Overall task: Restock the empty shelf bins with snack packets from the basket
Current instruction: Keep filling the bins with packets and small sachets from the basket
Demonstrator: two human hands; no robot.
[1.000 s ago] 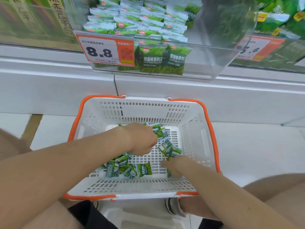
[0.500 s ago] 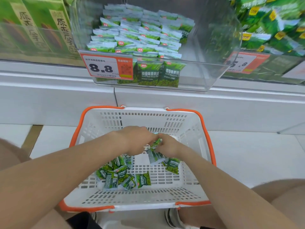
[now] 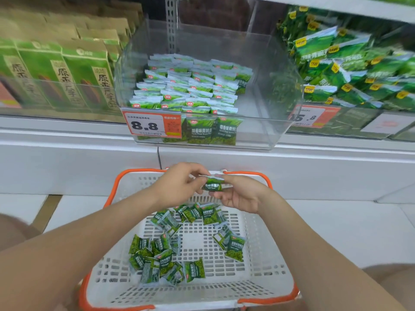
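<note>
Both hands are up over the far edge of the basket [image 3: 139, 176], and there's a green snack packet [image 3: 212, 184] pinched between them. The left hand [image 3: 179, 184] has thumb and fingers curled onto its left end, and the right hand [image 3: 241, 195] cups it from below, fingers closed on the other end. Could be more than one packet stacked in there, hard to tell. Loose packets [image 3: 161, 259] lie scattered on the basket floor. Straight above, the clear bin [image 3: 253, 131] has neat rows [image 3: 186, 86] across its left and middle, with bare floor along its right side. That looks like the gap to fill. The smart play here, I'd say: square the packet so the label faces forward, lift it clear of the bin's front wall, and stand it tight against the last row, not dropped on top
</note>
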